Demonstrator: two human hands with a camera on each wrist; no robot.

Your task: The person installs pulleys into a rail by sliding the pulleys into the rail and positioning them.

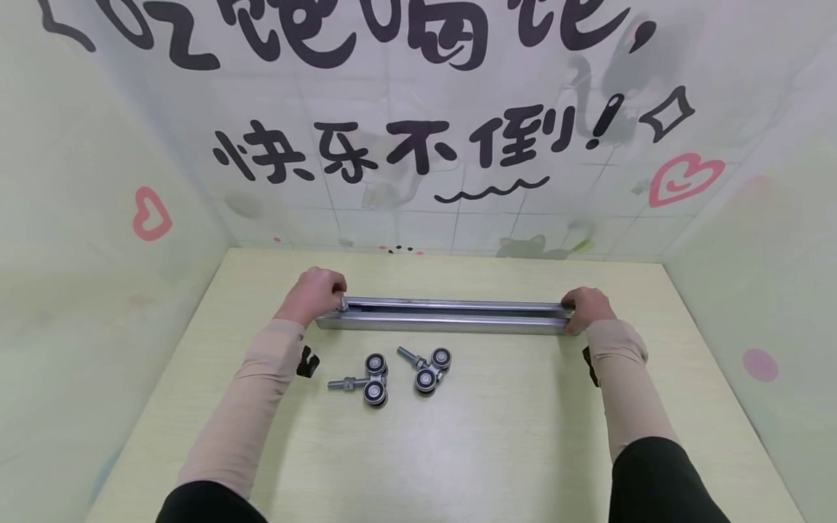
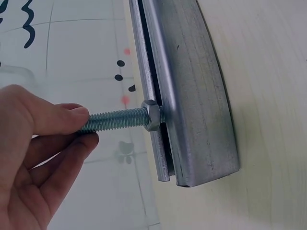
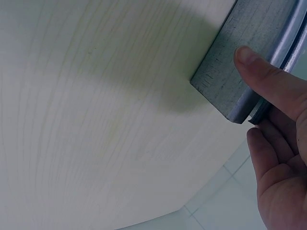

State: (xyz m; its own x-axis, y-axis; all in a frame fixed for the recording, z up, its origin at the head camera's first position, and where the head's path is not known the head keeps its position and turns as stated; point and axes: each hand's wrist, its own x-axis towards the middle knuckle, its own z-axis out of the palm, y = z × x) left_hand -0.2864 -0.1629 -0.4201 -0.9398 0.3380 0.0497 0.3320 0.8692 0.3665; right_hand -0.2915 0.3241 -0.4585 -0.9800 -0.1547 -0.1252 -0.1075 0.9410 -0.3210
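Observation:
A steel C-shaped rail (image 1: 445, 325) lies crosswise on the table, its slot facing up. At its left end, my left hand (image 1: 312, 294) pinches a threaded bolt (image 2: 117, 120) between thumb and fingertips. The bolt stands up out of the slot, with a hex nut (image 2: 152, 115) right at the slot's lips; its lower end is hidden inside the rail. My right hand (image 1: 588, 305) grips the rail's other end, the thumb (image 3: 249, 57) on the near side wall and fingers curled at the far side.
Two roller trolleys with threaded bolts, a left one (image 1: 375, 393) and a right one (image 1: 426, 380), lie on the table in front of the rail. The pale wooden table (image 1: 484, 450) is enclosed by a printed back wall (image 1: 405, 225) and side walls.

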